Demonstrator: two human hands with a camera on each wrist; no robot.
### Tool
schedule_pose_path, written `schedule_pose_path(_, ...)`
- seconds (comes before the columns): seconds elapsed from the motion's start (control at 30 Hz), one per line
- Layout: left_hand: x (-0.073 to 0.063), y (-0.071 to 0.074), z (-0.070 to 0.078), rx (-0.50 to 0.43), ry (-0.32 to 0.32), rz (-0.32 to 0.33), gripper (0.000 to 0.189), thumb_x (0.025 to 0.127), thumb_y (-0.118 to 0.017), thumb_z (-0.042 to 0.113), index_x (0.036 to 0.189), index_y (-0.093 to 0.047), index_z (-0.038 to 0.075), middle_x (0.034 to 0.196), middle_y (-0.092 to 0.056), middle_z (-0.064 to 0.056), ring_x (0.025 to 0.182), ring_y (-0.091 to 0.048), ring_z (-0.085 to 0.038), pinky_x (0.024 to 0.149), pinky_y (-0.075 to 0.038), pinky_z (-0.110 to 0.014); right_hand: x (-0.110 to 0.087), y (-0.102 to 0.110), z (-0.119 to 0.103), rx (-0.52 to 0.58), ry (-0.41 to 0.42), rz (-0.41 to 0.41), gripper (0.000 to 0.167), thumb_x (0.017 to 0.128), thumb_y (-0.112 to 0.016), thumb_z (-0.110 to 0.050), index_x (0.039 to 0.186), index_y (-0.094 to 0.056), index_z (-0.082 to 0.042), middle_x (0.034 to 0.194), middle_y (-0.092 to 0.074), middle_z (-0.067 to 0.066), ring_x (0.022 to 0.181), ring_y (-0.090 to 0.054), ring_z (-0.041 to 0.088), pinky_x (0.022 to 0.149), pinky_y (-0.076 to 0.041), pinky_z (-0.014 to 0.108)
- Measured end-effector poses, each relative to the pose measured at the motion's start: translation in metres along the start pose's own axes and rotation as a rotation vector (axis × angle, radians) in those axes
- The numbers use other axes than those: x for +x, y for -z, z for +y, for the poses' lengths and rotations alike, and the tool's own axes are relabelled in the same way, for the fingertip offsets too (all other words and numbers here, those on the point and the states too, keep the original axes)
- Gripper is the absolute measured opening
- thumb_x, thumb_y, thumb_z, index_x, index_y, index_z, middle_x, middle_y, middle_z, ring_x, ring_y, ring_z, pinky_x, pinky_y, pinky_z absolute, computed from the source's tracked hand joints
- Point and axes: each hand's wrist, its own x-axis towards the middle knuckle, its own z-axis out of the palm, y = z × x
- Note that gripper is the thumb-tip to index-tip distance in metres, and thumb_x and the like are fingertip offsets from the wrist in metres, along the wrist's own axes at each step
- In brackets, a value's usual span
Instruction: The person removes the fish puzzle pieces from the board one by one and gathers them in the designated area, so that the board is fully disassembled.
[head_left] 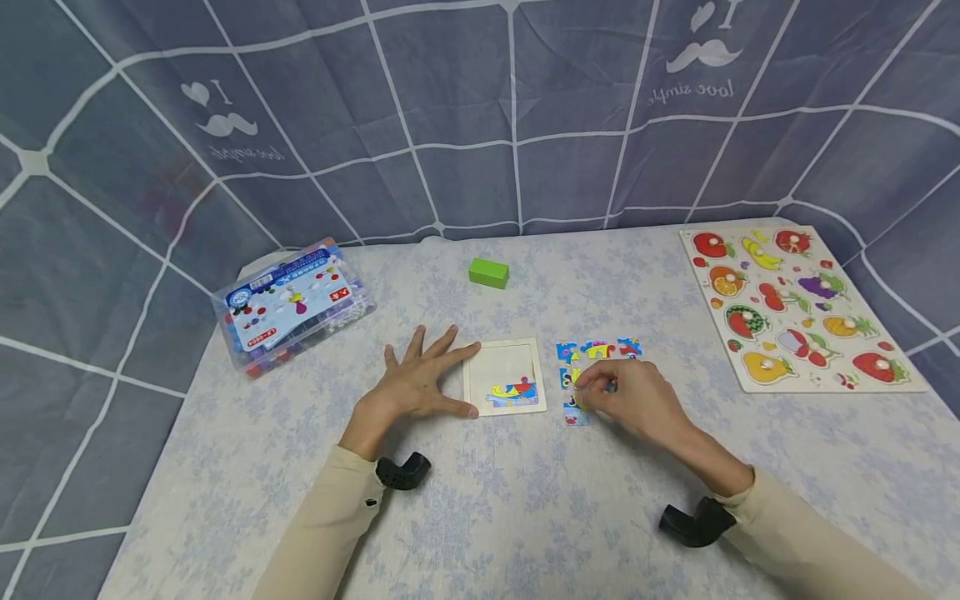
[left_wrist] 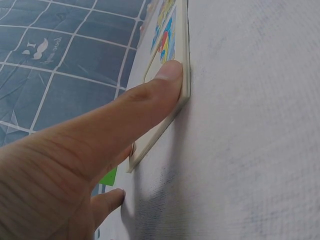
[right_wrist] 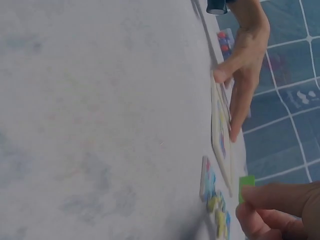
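Observation:
In the head view my left hand (head_left: 416,383) lies with fingers spread at the left side of a small square wooden puzzle tray (head_left: 542,375). Its thumb (left_wrist: 167,75) presses the tray's rim near a corner, and the index fingertip touches another corner. Joined cartoon jigsaw pieces (head_left: 514,392) fill part of the tray's lower side. Right of it, loose jigsaw pieces (head_left: 597,350) lie close together, partly hidden under my right hand (head_left: 630,396). That hand's thumb and fingertips come together just above them; whether a piece is between them cannot be made out.
A green block (head_left: 488,273) sits behind the tray. At the back left lies a clear plastic box (head_left: 296,304) of colourful small parts. A fruit peg board (head_left: 802,308) is at the right. A grey checked curtain (head_left: 465,108) hangs along the back.

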Motion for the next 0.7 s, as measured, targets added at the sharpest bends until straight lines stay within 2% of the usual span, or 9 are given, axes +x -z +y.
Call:
schedule_pose_path(0.13,0.0,0.0,0.0,0.007,0.004,-0.002,0.1,0.071,-0.078,0.064,0.154,-0.032,0.037,0.165,-0.007,0.0,0.147,0.01,-0.042,0.103,0.006,-0.078,0.008,-0.008,-0.01,0.008,0.059,-0.03,0.008,0.083,-0.072,-0.012,0.09,-0.076,-0.014,0.074,-0.062,-0.008,0.053,-0.046,0.012,0.047,-0.035,0.024)
schedule_pose_path(0.27,0.0,0.0,0.0,0.015,0.009,-0.004,0.099,0.071,-0.078,0.064,0.154,-0.031,0.038,0.165,-0.007,0.001,0.147,0.01,-0.042,0.103,0.005,-0.078,0.019,-0.019,-0.022,0.011,0.142,-0.099,0.015,0.084,-0.072,-0.009,0.097,-0.077,-0.012,0.076,-0.06,-0.008,0.054,-0.048,0.011,0.048,-0.037,0.024)
schedule_pose_path(0.43,0.001,0.0,0.0,0.01,0.008,-0.014,0.098,0.072,-0.076,0.065,0.154,-0.031,0.038,0.165,-0.007,0.0,0.147,0.01,-0.043,0.103,0.005,-0.079,0.03,-0.035,-0.033,-0.037,0.242,-0.171,0.024,0.085,-0.073,-0.008,0.108,-0.076,-0.009,0.081,-0.058,-0.008,0.066,-0.049,0.009,0.057,-0.04,0.025)
schedule_pose_path(0.57,0.001,0.0,0.0,0.013,0.007,-0.017,0.098,0.072,-0.076,0.066,0.155,-0.03,0.038,0.165,-0.006,0.0,0.147,0.01,-0.043,0.103,0.005,-0.078,0.033,-0.043,-0.039,-0.092,0.262,-0.193,0.028,0.085,-0.075,-0.01,0.113,-0.075,-0.008,0.085,-0.06,-0.007,0.071,-0.05,0.009,0.058,-0.042,0.025)
schedule_pose_path(0.7,0.0,0.001,0.0,0.016,0.011,-0.015,0.098,0.072,-0.076,0.066,0.155,-0.03,0.038,0.165,-0.006,0.001,0.147,0.01,-0.042,0.103,0.005,-0.078,0.034,-0.047,-0.041,-0.11,0.265,-0.179,0.026,0.083,-0.075,-0.008,0.109,-0.076,-0.008,0.086,-0.061,-0.005,0.072,-0.051,0.008,0.059,-0.043,0.025)
